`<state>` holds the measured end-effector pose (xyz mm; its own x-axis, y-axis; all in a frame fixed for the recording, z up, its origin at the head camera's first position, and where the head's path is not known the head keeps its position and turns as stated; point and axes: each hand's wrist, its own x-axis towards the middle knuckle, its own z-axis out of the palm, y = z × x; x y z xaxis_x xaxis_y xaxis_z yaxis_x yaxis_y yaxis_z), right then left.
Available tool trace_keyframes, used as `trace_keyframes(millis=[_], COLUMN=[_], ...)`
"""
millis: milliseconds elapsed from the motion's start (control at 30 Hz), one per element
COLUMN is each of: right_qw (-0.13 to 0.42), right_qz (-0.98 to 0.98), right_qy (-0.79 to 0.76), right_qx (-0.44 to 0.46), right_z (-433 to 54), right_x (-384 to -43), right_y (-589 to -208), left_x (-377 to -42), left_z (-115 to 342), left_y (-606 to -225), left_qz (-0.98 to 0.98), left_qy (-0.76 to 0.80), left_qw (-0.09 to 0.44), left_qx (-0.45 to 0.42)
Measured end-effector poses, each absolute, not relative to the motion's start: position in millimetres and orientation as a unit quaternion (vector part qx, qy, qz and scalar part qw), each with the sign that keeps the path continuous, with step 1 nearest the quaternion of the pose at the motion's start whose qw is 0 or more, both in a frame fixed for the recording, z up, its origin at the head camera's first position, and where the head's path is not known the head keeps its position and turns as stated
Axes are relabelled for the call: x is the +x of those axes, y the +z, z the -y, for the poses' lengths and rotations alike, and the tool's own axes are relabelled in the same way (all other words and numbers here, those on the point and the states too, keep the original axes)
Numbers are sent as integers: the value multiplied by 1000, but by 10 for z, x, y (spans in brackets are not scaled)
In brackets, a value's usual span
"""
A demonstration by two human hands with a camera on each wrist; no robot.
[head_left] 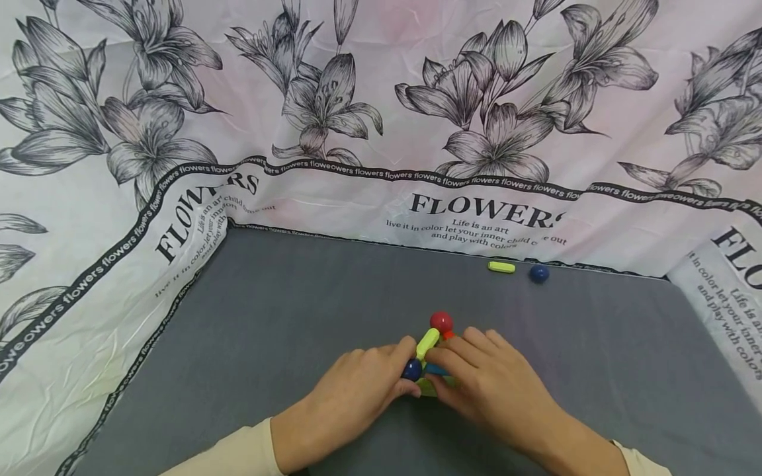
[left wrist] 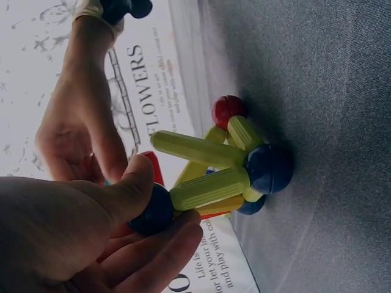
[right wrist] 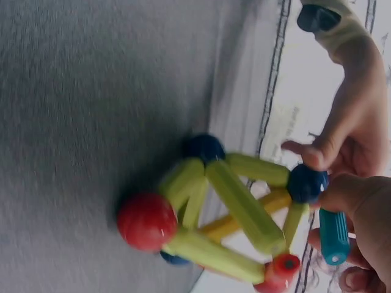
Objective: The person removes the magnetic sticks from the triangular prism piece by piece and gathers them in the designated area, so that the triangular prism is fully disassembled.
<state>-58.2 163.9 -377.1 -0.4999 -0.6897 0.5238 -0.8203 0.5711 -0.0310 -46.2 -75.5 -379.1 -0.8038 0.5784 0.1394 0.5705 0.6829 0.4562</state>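
Model (head_left: 427, 344) sits mid-table, well short of the far edge, partly hidden by our left hand (head_left: 363, 377), which pinches its blue ball (left wrist: 156, 210), and our right hand (head_left: 497, 377), which grasps a teal rod (right wrist: 334, 238). Near the table's (head_left: 297, 291) far edge, right of middle, we see a yellow rod (head_left: 501, 267) beside a loose ball (head_left: 539, 273).

Head view: bright, diffuse, even lighting; soft shadow toward near edge of grey cloth-covered table (head_left: 309, 291). Slight wide-angle stretch at L/R margins of white, flower-printed sheet (head_left: 387, 149). Wrist views: dimmer, muted; sheet bkgd. pale, w/ soft detail; dark shadow beside glossy, round red ball (right wrist: 146, 221), w/ faint highlights.
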Motion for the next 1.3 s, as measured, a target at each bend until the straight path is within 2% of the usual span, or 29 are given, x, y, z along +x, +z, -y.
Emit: trace_keyframes(millis=[333,733,1300], right_qw=[261,249,220], right_qz=[864,894,933], right_qy=[186,177,130], right_qx=[389,327,253], right_z=[-1990,-2421,-2643], right_x=[-888,-1229,-1563], right_y=[-3576,-3783,-4031], left_x=[-462,-461,-464], left_z=[739,740,752], left_y=[-3781,-3779,-3787], left_qz=[-924,-923,-922], left_qy=[235,236,237], left_qw=[26,19,14], left_qx=[299,303,306])
